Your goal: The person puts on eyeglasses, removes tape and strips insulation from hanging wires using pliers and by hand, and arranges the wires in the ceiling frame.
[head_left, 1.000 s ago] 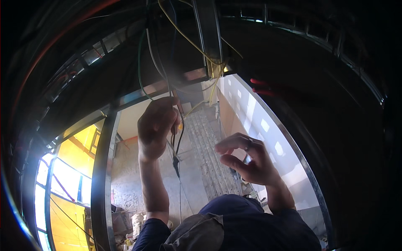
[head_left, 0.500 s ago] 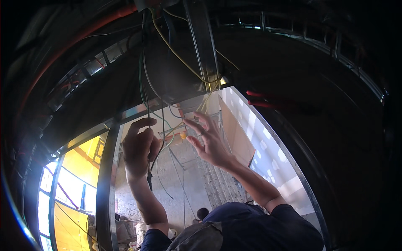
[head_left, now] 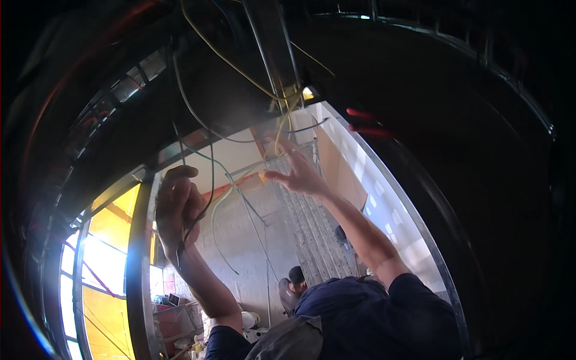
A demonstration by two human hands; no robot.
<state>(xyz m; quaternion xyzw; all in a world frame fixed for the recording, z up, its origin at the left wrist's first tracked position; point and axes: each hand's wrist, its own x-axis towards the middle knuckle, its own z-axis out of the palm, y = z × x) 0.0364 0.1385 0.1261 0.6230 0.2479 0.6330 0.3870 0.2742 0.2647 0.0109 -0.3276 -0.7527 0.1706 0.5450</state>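
My left hand (head_left: 180,207) is curled around a thin dark wire (head_left: 209,180) that hangs from the dark area above and trails down past my wrist. My right hand (head_left: 294,171) is raised with fingers spread among loose yellow wires (head_left: 287,114); its fingertips are smeared and partly behind the wires. A green wire (head_left: 210,157) loops between my hands, and a grey wire (head_left: 198,117) curves down from above. The yellow wires drape around a vertical metal channel (head_left: 270,45) overhead.
A metal frame (head_left: 420,234) borders the opening around my arms. Below are a grey concrete surface (head_left: 240,240), a co-worker (head_left: 293,287) and cluttered materials (head_left: 186,330). Yellow panels (head_left: 108,309) and bright openings lie at left, white-patched boards (head_left: 384,222) at right.
My left hand has moved left and slightly down, still on the wire. My right hand has risen leftward toward the yellow wires, fingers now more spread. The co-worker has come into view below.
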